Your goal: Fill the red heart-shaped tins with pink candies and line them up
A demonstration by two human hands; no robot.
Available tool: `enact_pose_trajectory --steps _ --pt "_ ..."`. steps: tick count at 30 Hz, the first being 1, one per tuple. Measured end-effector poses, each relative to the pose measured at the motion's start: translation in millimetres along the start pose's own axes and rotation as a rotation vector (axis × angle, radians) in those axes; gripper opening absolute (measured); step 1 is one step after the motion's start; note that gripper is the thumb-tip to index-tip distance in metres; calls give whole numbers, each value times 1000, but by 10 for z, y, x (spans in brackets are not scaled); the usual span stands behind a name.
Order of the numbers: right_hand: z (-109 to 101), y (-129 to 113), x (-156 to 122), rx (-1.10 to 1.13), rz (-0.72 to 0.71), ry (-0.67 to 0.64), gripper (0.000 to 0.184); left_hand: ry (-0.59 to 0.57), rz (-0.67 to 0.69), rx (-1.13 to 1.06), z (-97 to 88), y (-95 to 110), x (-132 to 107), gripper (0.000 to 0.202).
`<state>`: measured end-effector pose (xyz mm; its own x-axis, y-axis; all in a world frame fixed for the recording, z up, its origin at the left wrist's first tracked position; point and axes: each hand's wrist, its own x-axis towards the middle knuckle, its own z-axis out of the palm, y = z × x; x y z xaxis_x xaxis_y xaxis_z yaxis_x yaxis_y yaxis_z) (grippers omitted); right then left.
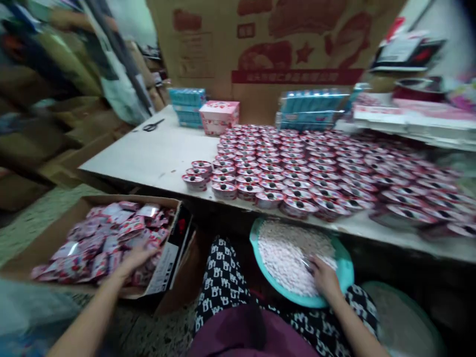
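Note:
My left hand point(139, 257) reaches into a cardboard box point(22, 253) at the lower left. Its fingers stretch out over small pink and white packets point(107, 230) with red print, touching or just above them; blur hides the exact contact. On the other side, my right hand point(324, 278) is closed at a teal basin point(348, 270) full of small white pieces point(282, 263). Between its fingers is a small shiny scoop-like tool point(308, 265), mostly hidden, its tip at the white pieces.
Many round pink-rimmed tins point(297, 193) stand in rows on the white table point(148, 153). Behind are blue wrapped packs point(312, 106), a pink box point(220, 116) and a large carton point(208, 54). Scissors point(153, 125) lie at the left. Another tub point(401, 317) sits lower right.

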<state>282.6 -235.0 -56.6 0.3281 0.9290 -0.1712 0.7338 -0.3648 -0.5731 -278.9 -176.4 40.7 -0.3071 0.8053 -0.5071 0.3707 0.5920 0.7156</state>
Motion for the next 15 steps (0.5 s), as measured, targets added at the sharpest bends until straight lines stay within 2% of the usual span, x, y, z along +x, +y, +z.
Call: enact_pose_trajectory --steps 2,3,5,7,9,11,13,15 --pt "-23 -31 -8 202 1 1 32 -58 -2 -332 -101 125 -115 26" --pt "-32 -46 -7 294 29 -1 30 -87 3 -476 -89 212 -196 25" --pt "-50 -70 -2 413 86 -6 31 -187 -13 -656 105 424 -399 27" --pt "-96 -88 -10 455 119 -7 33 -346 -88 -733 516 650 -615 32" --pt "-201 -115 -39 459 112 -11 34 -520 -142 -788 1065 856 -779 34" --pt "-367 -169 -81 446 83 -10 32 -647 -115 -814 1642 1029 -857 31" --pt "-572 -249 -128 417 46 -2 29 -722 -60 -767 2160 1169 -869 30" --pt "-779 -348 -171 390 17 -5 29 -721 -14 -687 2580 1276 -857 35"
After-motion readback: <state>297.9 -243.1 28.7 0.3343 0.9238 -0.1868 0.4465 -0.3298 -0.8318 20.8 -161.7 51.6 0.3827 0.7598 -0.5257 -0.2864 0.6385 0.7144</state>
